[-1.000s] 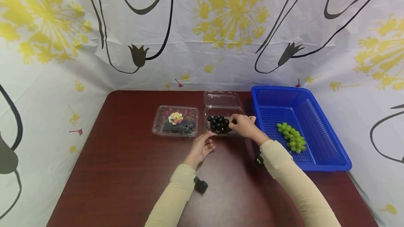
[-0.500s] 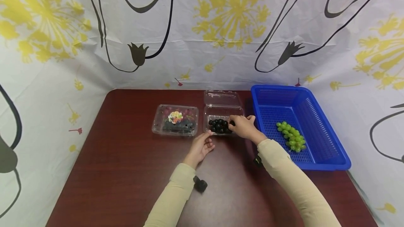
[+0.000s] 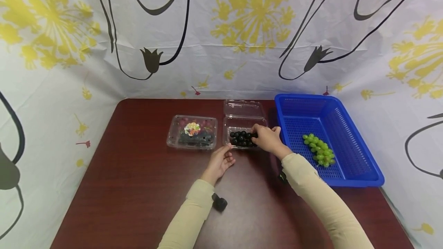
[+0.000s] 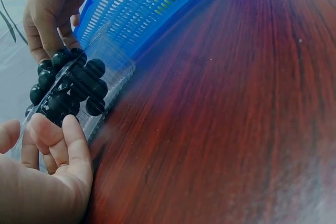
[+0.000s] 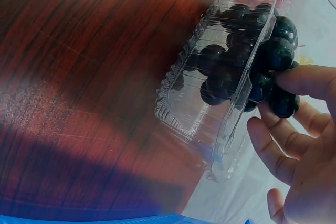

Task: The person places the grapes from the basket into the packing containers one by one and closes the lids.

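A bunch of black grapes (image 3: 241, 139) sits in a clear plastic box (image 3: 230, 124) with its lid (image 3: 243, 108) folded back. My right hand (image 3: 268, 138) reaches over the box's right end. In the right wrist view, its thumb and fingers (image 5: 304, 80) pinch the end of the bunch, where some grapes (image 5: 277, 53) stand above the rim. My left hand (image 3: 218, 162) is at the front left corner and holds the box's edge with its fingertips; its other fingers are loosely bent. The left wrist view has both hands at opposite ends of the box (image 4: 118, 66).
Left of the open box lies a closed clear box (image 3: 173, 133) with a flower-like sticker and dark and reddish fruit inside. To the right stands a blue basket (image 3: 360, 145) holding green grapes (image 3: 320, 150). A patterned cloth (image 3: 207, 68) hangs behind the brown table (image 3: 138, 187).
The black grapes have settled slightly lower and to the right in the box, with my right hand still on them. My left hand has stayed at the corner.
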A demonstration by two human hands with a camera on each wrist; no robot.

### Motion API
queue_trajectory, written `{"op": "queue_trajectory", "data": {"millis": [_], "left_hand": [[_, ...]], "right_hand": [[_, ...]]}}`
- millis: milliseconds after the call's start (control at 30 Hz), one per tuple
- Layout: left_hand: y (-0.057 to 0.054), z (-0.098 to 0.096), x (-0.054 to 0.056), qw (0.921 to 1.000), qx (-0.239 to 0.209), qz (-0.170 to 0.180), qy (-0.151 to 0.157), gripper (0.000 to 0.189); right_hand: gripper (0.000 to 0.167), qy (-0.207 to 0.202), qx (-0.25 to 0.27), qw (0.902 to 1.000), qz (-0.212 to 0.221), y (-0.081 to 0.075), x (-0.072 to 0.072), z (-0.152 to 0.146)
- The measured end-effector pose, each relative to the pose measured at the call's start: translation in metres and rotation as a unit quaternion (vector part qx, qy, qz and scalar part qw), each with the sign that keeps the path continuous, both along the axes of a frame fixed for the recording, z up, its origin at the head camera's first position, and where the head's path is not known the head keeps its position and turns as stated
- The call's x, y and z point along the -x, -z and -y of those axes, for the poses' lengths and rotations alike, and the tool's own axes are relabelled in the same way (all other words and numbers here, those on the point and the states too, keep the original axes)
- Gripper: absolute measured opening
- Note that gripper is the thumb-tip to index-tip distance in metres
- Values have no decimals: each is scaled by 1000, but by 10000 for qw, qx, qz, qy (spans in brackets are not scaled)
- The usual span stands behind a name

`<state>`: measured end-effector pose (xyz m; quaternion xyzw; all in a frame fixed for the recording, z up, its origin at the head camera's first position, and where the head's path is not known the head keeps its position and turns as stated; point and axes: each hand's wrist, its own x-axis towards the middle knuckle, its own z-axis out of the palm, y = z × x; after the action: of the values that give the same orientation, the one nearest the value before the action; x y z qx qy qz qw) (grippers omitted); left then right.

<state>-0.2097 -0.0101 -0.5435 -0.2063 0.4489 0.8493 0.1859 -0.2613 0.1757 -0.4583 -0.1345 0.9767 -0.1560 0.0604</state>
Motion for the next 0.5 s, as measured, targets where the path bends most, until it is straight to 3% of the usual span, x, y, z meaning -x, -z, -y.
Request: {"op": "queue_trajectory", "data": {"millis": [267,500], "left_hand": [[2,0,0,9999,-73,-86,32,17],[1,0,-1,10000,-62,-68,-36,17]], "right_hand": [[21,130,-48,9996,-258,-1,-1,1],[22,139,25,9997,-222,-5,-4,1]]}}
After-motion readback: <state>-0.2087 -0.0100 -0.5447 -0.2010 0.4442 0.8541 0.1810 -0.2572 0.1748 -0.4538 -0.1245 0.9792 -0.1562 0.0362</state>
